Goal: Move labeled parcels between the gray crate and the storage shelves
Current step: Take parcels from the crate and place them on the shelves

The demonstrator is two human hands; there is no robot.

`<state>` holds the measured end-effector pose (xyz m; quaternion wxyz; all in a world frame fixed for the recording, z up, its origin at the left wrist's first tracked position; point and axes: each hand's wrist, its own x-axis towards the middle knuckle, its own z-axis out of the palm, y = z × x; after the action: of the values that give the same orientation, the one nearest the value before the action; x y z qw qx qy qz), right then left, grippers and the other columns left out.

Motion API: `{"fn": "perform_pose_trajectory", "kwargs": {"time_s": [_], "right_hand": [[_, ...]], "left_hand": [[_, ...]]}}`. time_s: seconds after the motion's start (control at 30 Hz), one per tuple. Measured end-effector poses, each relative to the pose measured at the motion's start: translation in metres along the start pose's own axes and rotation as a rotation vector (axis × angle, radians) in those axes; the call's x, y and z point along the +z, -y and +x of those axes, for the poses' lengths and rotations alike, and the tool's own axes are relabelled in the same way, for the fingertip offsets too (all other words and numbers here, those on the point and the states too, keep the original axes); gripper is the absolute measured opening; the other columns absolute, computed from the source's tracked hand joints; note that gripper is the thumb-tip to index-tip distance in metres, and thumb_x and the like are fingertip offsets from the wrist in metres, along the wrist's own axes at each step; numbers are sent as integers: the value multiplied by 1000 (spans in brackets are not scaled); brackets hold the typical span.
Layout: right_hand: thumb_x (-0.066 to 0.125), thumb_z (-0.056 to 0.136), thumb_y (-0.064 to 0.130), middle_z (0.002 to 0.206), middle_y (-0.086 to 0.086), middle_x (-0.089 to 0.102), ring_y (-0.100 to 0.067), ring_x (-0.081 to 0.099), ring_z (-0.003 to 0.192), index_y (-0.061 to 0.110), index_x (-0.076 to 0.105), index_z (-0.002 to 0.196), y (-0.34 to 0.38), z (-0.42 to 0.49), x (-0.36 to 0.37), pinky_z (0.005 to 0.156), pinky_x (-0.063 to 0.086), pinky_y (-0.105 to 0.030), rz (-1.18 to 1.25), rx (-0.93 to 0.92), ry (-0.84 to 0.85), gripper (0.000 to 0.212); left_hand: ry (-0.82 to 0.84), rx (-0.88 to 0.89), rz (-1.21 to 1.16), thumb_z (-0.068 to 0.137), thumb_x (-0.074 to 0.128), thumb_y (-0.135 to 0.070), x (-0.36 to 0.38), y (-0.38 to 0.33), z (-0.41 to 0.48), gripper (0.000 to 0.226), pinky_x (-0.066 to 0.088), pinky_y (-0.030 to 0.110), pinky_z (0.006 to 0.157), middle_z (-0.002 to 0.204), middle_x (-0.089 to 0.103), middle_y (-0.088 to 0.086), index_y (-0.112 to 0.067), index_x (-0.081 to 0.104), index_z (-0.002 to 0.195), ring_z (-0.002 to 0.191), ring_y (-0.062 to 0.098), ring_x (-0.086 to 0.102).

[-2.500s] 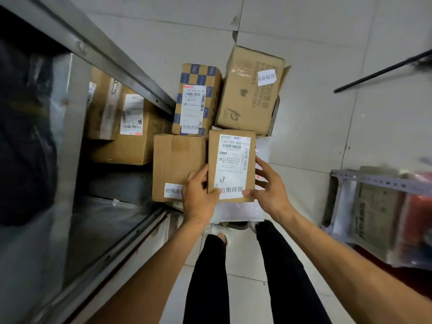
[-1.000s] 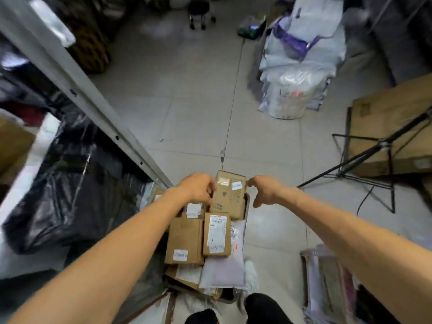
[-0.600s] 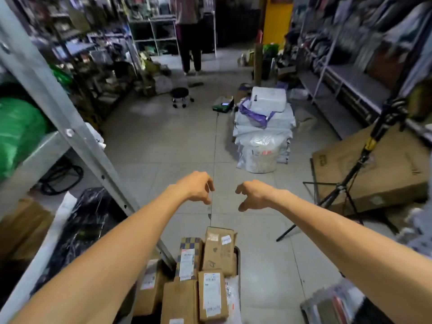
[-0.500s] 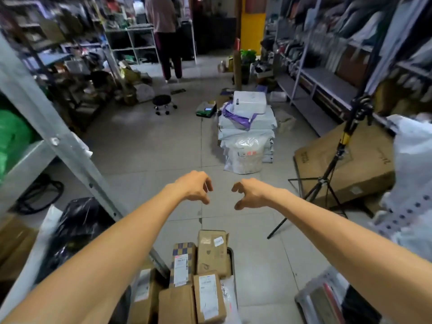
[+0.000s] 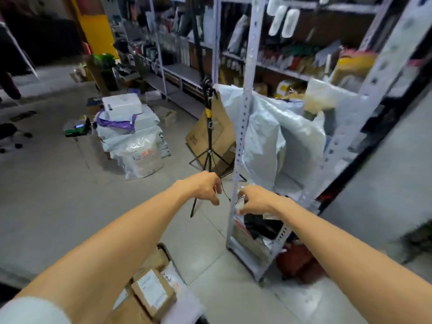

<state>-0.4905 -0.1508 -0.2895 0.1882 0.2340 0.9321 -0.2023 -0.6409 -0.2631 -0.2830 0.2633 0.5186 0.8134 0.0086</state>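
At six o'clock, nearest me, the brown cardboard parcels with white printed labels (image 5: 152,293) lie packed together in the dark-rimmed gray crate (image 5: 163,248). Beyond them my left hand (image 5: 205,188) hangs with fingers loosely curled round nothing. My right hand (image 5: 256,199), at its three o'clock, is right at the pale perforated metal shelf upright (image 5: 243,127), and I cannot tell whether it pinches the blurred whitish packet (image 5: 240,203) there. Farther off, a black tripod (image 5: 209,141) stands at twelve o'clock, big white plastic sacks (image 5: 268,136) fill the rack at two o'clock, and a stack of gray and white bags (image 5: 131,136) sits at ten o'clock.
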Motion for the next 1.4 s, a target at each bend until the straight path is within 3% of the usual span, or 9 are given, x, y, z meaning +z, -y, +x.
{"fn": "perform_pose_trajectory", "kwargs": {"time_s": [0.13,0.27,0.43,0.63,0.97,1.27,1.4], "right_hand": [[71,84,35,135,-14,52,-29,52,120,6,47,136,-58,-58,7,99,46,-41,70,149,-20,64],[68,86,34,137,-13,49,-29,51,121,8,44,140,-107,-114,12,89,45,-33,130,283,-45,65],[71,83,38,127,-13,56,-29,55,110,7,49,131,-159,-182,16,89,49,-38,168,475,-127,61],[70,85,34,127,-15,59,-32,57,112,0,51,130,-217,-259,24,92,50,-42,240,691,-221,59],[70,86,36,141,-10,48,-28,49,126,13,39,144,-303,-392,46,100,42,-36,351,1019,-376,69],[68,88,32,141,-10,47,-26,49,124,12,42,141,-363,-496,62,101,44,-37,421,1218,-436,62],[69,87,33,140,-9,47,-26,50,123,13,44,139,-389,-521,78,101,44,-39,483,1298,-438,61]], "left_hand": [[62,192,69,78,78,-31,11,-82,19,39,53,36,86,107,68,1,-15,67,112,97,20,63],[89,339,125,77,78,-32,25,-151,33,37,53,35,84,106,68,2,-16,68,109,92,20,61],[140,505,154,81,76,-31,36,-226,44,38,51,32,87,108,66,1,-13,66,113,99,19,61],[189,626,225,78,77,-35,53,-318,68,43,53,41,91,111,67,3,-12,66,113,99,22,63],[211,898,388,74,78,-33,96,-502,71,39,56,39,84,109,68,4,-17,69,108,94,22,65],[215,1080,437,76,79,-35,133,-650,57,43,55,39,88,110,68,3,-19,67,113,97,21,64],[223,1153,533,75,78,-34,157,-694,57,40,54,33,83,110,67,2,-22,67,111,97,22,64]]}}
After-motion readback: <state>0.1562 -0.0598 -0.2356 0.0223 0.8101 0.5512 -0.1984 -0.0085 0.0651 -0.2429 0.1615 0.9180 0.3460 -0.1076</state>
